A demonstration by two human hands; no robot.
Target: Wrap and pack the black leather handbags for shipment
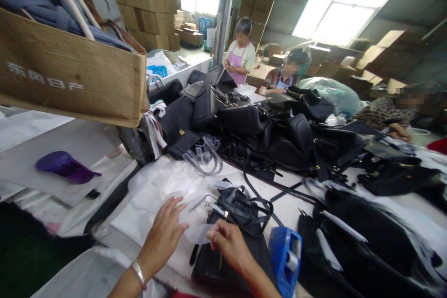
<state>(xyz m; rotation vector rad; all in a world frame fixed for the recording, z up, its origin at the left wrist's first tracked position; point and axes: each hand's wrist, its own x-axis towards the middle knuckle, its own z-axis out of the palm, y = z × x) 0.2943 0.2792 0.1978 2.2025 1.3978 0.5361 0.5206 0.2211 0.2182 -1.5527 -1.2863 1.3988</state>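
Note:
My left hand (162, 237) lies with fingers stretched out on white tissue paper (164, 191) at the table's near edge; a silver bracelet circles its wrist. My right hand (228, 242) is closed in a pinch on a piece of thin white paper (199, 233), just above a black handbag (223, 260) that lies flat in front of me. A bundle of black straps (244, 207) rests on the bag's far end.
A blue tape dispenser (286, 253) stands right of the bag. A heap of black handbags (272, 135) covers the table's middle and right. A brown jute bag (70, 74) hangs at upper left. A purple cloth (64, 166) lies at left. Three people work across the table.

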